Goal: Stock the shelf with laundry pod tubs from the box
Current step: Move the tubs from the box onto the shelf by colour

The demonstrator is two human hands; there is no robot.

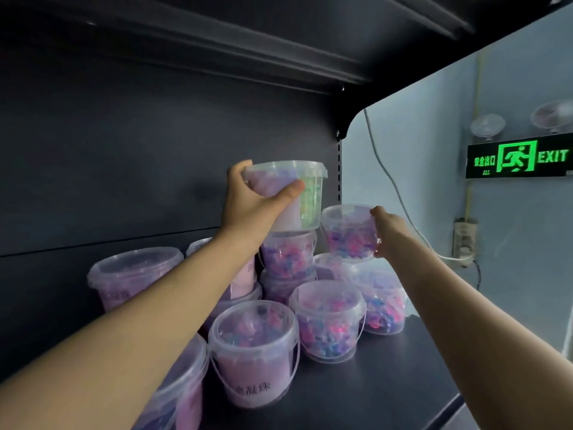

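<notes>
Showed a dark shelf board backed by a dark panel. Carried clear lidded tubs of pink and blue pods, crowded at the left and back. Had a front tub with a pink label, just beside a middle tub on its right. Bore a right tub behind that, a left tub near the panel, a near tub at the lower left.

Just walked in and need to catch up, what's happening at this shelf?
A person is stocking a dark shelf with clear tubs of laundry pods. The left hand grips a tall tub at the top of a rear stack; the right hand holds a shorter tub atop another beside it. Several more stand below.
</notes>
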